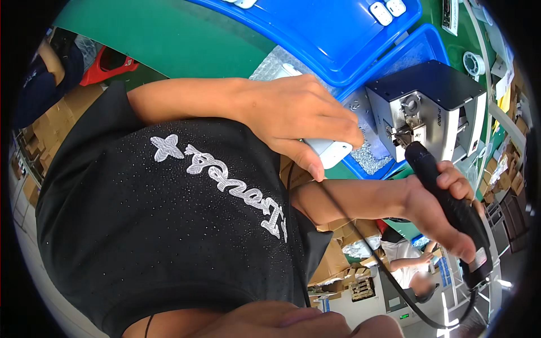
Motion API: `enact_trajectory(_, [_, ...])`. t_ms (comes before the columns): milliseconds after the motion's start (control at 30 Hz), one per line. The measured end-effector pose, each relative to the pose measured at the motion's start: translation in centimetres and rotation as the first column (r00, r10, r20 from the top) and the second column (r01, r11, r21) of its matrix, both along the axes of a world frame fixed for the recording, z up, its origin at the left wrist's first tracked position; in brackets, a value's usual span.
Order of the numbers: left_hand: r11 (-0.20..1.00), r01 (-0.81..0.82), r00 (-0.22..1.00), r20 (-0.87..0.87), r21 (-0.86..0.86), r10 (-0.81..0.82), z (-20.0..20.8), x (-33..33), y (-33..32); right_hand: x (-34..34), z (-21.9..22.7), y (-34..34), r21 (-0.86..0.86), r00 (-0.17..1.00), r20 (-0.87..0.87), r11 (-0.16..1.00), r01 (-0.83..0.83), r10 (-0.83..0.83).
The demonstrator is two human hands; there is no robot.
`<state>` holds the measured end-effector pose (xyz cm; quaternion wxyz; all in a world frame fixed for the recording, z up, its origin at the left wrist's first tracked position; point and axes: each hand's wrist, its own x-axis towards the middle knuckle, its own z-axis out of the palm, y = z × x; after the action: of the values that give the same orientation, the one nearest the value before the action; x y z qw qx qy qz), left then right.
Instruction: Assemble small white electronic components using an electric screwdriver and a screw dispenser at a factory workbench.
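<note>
My left hand (307,115) is closed around a white plastic casing (329,152) with a rounded end, held just in front of my chest. Most of the casing is hidden under my palm and fingers. To the right, my right hand (442,217) grips a black electric screwdriver (445,191), its cable (372,250) looping back toward me. The screwdriver's tip is at the front of a black and silver screw feeder (434,101); whether a screw sits on the tip cannot be made out. Small loose metal screws (372,158) lie beside the feeder.
A large blue tray (315,34) with white casings (381,14) stands at the far side. Another blue tray (431,42) lies beneath the feeder. Green table surface (169,42) spreads to the left. A tape roll (473,63) sits at far right. Other people are at the left edge and lower right.
</note>
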<state>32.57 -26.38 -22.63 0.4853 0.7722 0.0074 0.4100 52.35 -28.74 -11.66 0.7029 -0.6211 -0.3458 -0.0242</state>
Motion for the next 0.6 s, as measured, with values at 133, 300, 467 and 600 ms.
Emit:
enact_trajectory(133, [1.000,0.028,0.999,-0.030,0.007,-0.028,0.3,0.0,0.2,-0.5,1.9,-5.9,0.267,0.765,-0.098,0.757,-0.596,0.637])
enact_trajectory(300, [0.999,0.047,0.999,-0.020,-0.018,-0.047,0.1,0.1,0.3,-6.6,9.2,-10.3,-0.096,0.694,-0.270,0.698,-0.710,0.668])
enact_trajectory(467, [0.998,0.039,0.998,-0.057,-0.047,-0.041,0.6,-0.6,0.6,-7.6,8.6,-8.7,-0.064,0.656,-0.268,0.667,-0.742,0.705])
enact_trajectory(600, [0.998,0.036,0.999,-0.016,-0.052,-0.037,0.4,-0.5,0.5,-7.3,7.4,-7.8,0.010,0.576,-0.226,0.593,-0.805,0.785])
